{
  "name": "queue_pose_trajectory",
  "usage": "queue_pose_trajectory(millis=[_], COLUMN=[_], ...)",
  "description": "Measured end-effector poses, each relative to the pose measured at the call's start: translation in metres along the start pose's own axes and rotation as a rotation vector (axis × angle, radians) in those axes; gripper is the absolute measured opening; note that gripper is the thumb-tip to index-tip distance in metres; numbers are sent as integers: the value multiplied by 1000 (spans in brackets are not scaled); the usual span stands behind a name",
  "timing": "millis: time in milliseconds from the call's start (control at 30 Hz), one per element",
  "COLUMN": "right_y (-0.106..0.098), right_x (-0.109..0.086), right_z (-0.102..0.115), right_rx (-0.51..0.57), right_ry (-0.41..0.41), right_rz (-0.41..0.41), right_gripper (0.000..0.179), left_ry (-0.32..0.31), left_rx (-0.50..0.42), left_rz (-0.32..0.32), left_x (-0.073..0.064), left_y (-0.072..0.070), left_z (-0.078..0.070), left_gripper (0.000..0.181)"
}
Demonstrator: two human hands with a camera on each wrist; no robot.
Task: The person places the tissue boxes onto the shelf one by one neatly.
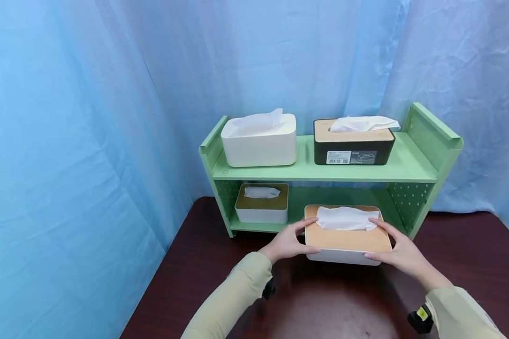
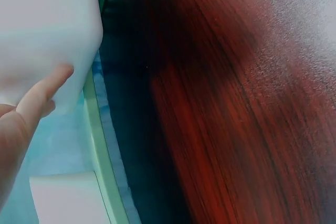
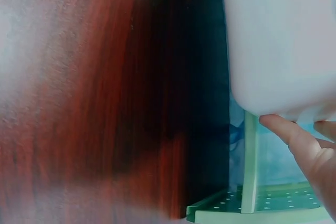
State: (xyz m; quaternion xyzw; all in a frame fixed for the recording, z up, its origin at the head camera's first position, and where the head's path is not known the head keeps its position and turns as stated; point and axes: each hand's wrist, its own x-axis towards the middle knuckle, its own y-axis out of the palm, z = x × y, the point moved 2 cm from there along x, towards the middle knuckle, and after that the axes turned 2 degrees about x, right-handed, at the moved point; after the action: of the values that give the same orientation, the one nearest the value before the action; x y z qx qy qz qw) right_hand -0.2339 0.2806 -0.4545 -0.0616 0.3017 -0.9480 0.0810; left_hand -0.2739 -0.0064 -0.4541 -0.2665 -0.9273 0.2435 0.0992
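Observation:
Both hands grip a white tissue box (image 1: 343,240) with a light wood lid, one at each end, in front of the lower shelf. A white tissue (image 1: 347,218) lies across its lid opening. The left hand (image 1: 286,242) has its thumb at the near left corner and fingers along the left end. At the opposite end, the right hand (image 1: 405,253) has its thumb on the near side and a finger over the lid by the tissue. In the left wrist view, a finger of the left hand (image 2: 29,111) lies along the box's white wall.
A green two-tier shelf (image 1: 326,174) stands on the dark wood table (image 1: 220,278). On top are a white tissue box (image 1: 260,148) and a black one with a wood lid (image 1: 318,153). A smaller white box with a brown lid (image 1: 261,215) sits lower left. Blue curtains (image 1: 89,141) hang behind.

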Motion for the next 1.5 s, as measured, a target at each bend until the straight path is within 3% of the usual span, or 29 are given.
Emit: queue_pose_trajectory(millis=[167,400,633,1000,1167,1333,1400,1500], right_y=[-6,-16,-22,-24,-22,-19,-19,-19], right_x=[7,19,31,38,35,23,15,1], right_z=[0,-1,-3,-5,-4,5,10,19], right_rx=[-2,36,49,19,4,-42,-60,-119], right_ry=[8,7,33,40,35,8,-22,-128], right_rz=[25,72,91,73,30,-40,-93,-218], right_gripper=[94,91,90,89,90,88,83,69], left_ry=[-30,-90,-83,-77,-51,17,21,36], left_rx=[9,-46,-62,16,43,149,207,297], left_rz=[3,-6,-12,-56,-92,-170,-214,-279], left_x=[7,17,28,38,33,23,17,4], left_y=[-4,-11,-13,-13,-11,-10,-10,-8], left_z=[-3,-7,-6,-1,-3,-9,-12,-19], left_gripper=[72,67,66,65,67,70,69,65])
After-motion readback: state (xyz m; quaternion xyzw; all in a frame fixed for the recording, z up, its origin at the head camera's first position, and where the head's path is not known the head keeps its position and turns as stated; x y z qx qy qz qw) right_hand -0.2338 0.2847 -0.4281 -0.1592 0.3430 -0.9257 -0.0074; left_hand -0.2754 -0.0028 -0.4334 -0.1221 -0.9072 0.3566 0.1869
